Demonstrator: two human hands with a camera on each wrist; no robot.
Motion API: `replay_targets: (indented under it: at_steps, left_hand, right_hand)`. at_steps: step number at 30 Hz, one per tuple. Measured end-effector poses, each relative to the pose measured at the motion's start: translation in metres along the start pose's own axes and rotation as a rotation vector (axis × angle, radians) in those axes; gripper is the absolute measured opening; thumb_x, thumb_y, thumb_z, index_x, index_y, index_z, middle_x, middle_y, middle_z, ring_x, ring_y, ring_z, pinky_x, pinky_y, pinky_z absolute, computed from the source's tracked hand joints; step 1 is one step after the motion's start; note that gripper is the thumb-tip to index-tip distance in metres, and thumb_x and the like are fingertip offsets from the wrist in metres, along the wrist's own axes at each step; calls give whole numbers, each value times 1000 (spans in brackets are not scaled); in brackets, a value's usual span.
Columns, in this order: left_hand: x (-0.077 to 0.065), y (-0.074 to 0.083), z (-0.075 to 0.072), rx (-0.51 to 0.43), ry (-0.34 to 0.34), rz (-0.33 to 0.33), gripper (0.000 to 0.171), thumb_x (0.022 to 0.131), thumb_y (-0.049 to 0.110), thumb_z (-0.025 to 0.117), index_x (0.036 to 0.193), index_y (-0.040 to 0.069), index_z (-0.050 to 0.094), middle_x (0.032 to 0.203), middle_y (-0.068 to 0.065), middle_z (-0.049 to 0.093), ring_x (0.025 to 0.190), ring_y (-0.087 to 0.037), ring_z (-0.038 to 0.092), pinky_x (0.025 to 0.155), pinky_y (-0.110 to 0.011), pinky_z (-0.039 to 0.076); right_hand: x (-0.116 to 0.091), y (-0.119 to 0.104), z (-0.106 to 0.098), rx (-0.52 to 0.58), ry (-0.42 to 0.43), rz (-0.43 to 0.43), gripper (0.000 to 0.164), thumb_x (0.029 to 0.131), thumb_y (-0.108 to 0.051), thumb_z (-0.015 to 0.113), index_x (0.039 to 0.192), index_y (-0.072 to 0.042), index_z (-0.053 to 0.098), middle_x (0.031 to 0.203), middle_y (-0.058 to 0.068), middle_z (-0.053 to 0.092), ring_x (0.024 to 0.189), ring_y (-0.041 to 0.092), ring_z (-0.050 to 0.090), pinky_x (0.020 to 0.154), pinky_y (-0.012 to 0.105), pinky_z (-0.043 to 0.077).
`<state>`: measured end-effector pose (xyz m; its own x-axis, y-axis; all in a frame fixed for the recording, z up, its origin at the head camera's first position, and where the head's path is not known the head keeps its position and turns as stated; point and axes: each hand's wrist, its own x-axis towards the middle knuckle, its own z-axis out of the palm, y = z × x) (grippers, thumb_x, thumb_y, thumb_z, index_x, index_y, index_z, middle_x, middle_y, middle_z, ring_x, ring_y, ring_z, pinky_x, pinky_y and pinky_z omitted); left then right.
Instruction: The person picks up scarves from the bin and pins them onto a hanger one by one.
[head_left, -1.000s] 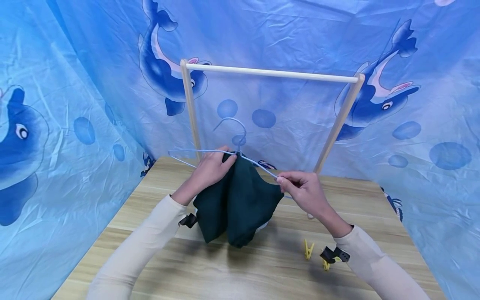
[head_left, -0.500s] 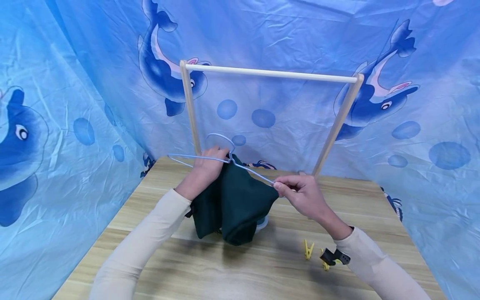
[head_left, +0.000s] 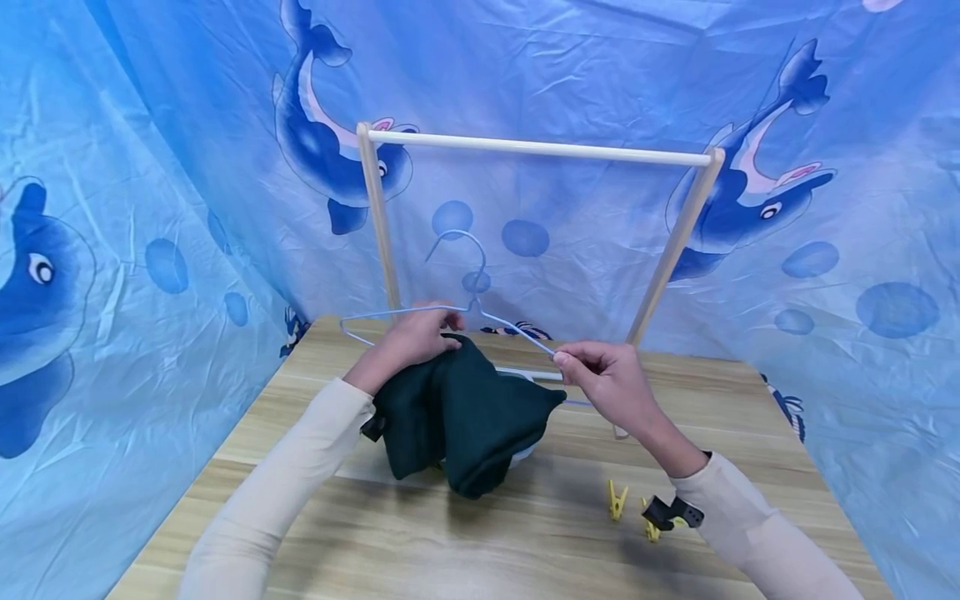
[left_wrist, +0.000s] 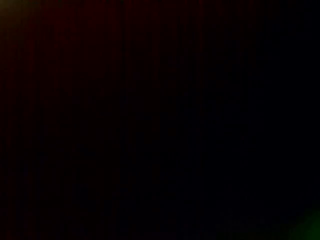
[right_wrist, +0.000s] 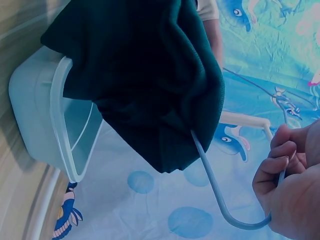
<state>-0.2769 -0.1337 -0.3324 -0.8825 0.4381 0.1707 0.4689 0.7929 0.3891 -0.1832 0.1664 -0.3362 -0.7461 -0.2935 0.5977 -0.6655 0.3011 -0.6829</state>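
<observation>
A dark green garment (head_left: 487, 417) hangs in folds over the lower bar of a light blue hanger (head_left: 517, 327). My left hand (head_left: 420, 333) reaches under the hanger's left arm, thumb and fingers at the cloth's top edge, seeming to pinch it. My right hand (head_left: 611, 379) pinches the hanger's right arm near its end. In the right wrist view, the garment (right_wrist: 145, 85) covers much of the bar, and the right hand (right_wrist: 292, 175) holds the wire. The left wrist view is almost black.
A pale tub (right_wrist: 37, 105) stands partly hidden beneath the garment. Behind is a wooden rack with a white rail (head_left: 540, 148). Two yellow clothespins (head_left: 617, 500) lie on the wooden table (head_left: 450, 558) near the right forearm. A blue dolphin-print curtain (head_left: 187, 167) surrounds the table.
The hanger dipped and rose again. The garment's top edge has dropped from the hanger's neck to below it, with the left hand slightly lower. The right hand keeps its grip.
</observation>
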Motion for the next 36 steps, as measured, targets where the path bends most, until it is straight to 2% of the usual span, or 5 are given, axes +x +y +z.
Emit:
replay_targets:
  at_steps: [7, 16, 24, 29, 36]
  left_hand:
    - [-6, -5, 0, -121, -10, 265, 15, 90, 0, 62, 99, 9, 70, 96, -5, 68, 86, -19, 62, 84, -39, 54]
    - [-14, -18, -4, -247, -199, 456, 47, 79, 7, 64, 126, 14, 71, 131, -1, 60, 116, -18, 55, 101, -41, 47]
    - [-17, -18, -4, -252, -257, 421, 33, 83, 19, 77, 116, 20, 76, 128, 0, 62, 120, -20, 55, 105, -44, 44]
    - [-16, -11, 3, -75, -157, 451, 6, 91, 18, 67, 91, 17, 73, 97, 4, 64, 88, -14, 57, 83, -34, 48]
    - [-19, 6, 5, 53, -15, 417, 27, 94, 19, 61, 69, 18, 51, 74, 4, 42, 64, -13, 41, 63, -28, 33]
  right_hand:
    - [1, 0, -1, -13, 10, 49, 12, 98, -4, 67, 95, -4, 79, 66, 7, 64, 47, 9, 40, 46, 26, 33]
    - [1, -1, -2, -21, 10, 26, 12, 97, -2, 67, 96, -2, 79, 68, 5, 65, 49, 10, 45, 45, 25, 35]
    - [1, 2, -2, -18, 11, 22, 12, 97, -1, 68, 95, -6, 79, 68, 2, 65, 49, 10, 45, 45, 26, 35]
    - [0, 5, 0, -21, -19, 35, 11, 97, -3, 69, 92, -8, 78, 70, -1, 66, 50, 11, 45, 43, 27, 34]
    - [1, 6, 2, -16, -61, 38, 12, 97, -1, 67, 95, -6, 78, 72, 1, 67, 51, 9, 46, 44, 26, 34]
